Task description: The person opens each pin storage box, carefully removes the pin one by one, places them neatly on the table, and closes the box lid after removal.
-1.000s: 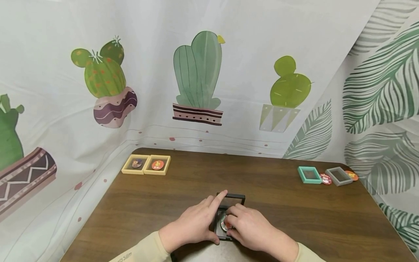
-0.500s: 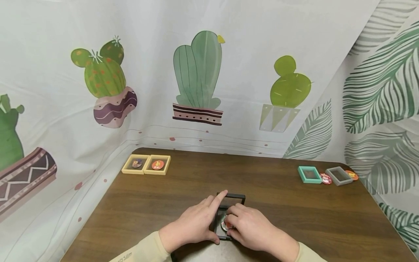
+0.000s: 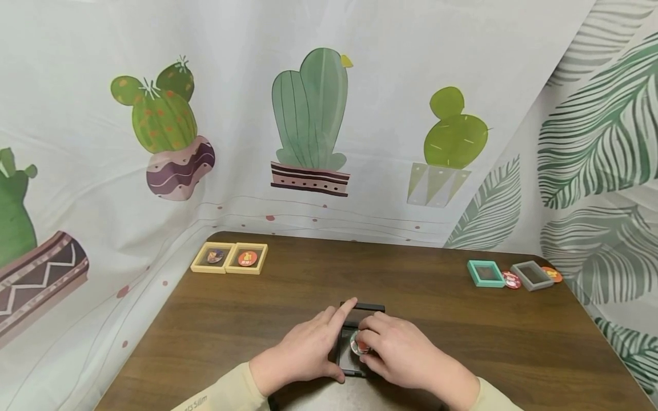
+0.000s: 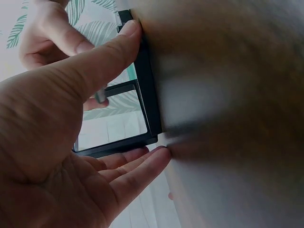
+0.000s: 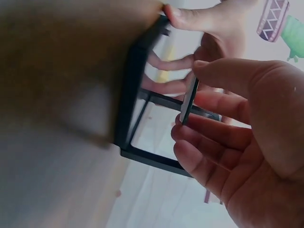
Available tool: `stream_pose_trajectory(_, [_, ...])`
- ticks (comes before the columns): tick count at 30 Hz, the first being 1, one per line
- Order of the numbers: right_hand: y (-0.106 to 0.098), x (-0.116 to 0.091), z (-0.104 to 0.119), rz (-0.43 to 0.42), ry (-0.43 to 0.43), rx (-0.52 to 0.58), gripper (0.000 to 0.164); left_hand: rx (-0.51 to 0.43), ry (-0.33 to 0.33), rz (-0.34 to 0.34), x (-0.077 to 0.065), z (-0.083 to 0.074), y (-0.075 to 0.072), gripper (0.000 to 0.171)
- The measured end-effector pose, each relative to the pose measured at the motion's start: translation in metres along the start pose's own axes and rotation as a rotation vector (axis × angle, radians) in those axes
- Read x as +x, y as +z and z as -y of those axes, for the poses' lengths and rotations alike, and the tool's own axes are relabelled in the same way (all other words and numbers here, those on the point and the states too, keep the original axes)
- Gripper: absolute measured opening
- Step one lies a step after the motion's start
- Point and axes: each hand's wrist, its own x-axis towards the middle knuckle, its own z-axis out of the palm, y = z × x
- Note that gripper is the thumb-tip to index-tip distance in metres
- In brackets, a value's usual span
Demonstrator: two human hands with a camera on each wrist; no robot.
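Note:
In the head view a black hinged display frame [image 3: 370, 307] stands folded apart at the table's near middle. My left hand [image 3: 305, 349] holds its left side, thumb at the near corner and fingers along the far part. The left wrist view shows that thumb [image 4: 111, 54] on the frame's edge. My right hand [image 3: 398, 351] pinches a round badge [image 3: 356, 343] over the near half. In the right wrist view the badge [image 5: 189, 100] is seen edge-on, tilted between thumb and fingers, above the frame's clear film [image 5: 154, 130]. The hand covers much of the badge's face.
Two joined yellow frames [image 3: 247, 271] with round badges inside lie at the back left of the table [image 3: 411, 285]. At the back right are a teal frame [image 3: 485, 283], a red-and-white badge [image 3: 511, 279], a grey frame [image 3: 532, 285] and an orange badge [image 3: 552, 274].
My right hand has shifted slightly to the right and away from me with the badge, uncovering more of the frame's near half. My left hand and the frame have stayed put.

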Motion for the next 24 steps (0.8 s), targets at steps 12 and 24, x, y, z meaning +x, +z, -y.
stream_pose_trajectory(12, [-0.033,0.001,0.001,-0.024,-0.013,0.051,0.020,0.002,-0.011,0.006,0.000,-0.001,-0.001,0.145])
stream_pose_trajectory(24, [-0.061,0.002,-0.016,-0.173,0.002,0.021,0.030,0.000,-0.003,0.002,-0.001,-0.001,-0.001,0.145])
